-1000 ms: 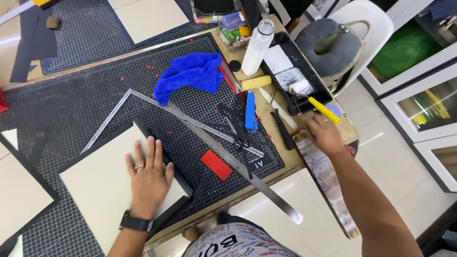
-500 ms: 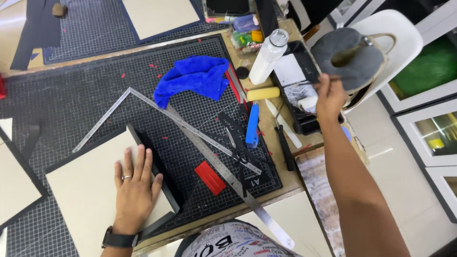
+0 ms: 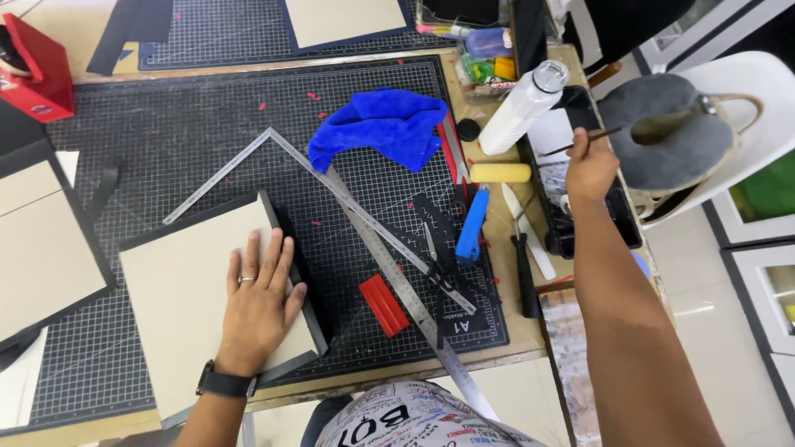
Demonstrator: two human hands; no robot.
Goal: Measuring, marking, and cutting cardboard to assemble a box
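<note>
My left hand (image 3: 261, 306) lies flat, fingers spread, on a beige board (image 3: 190, 290) with a dark edge, on the black cutting mat (image 3: 166, 141). My right hand (image 3: 590, 170) is over the black tray (image 3: 571, 215) at the right side of the table, pinching a thin dark brush-like stick (image 3: 592, 141) that points up and to the right. A metal square ruler (image 3: 273, 149) and a long steel ruler (image 3: 406, 290) lie across the mat between my hands. A blue cloth (image 3: 381, 124) sits behind them.
On the mat's right part lie a red scraper (image 3: 383, 305), black scissors (image 3: 435, 257) and a blue cutter (image 3: 472, 225). A yellow roller (image 3: 501, 172), a white bottle (image 3: 522, 108) and a black-handled knife (image 3: 524, 273) stand by the tray. A chair holding a grey neck pillow (image 3: 662, 132) is right.
My right hand has moved from the table's right edge up to the tray; the yellow tool it held is gone, and it now pinches a thin dark stick. My left hand stays on the board.
</note>
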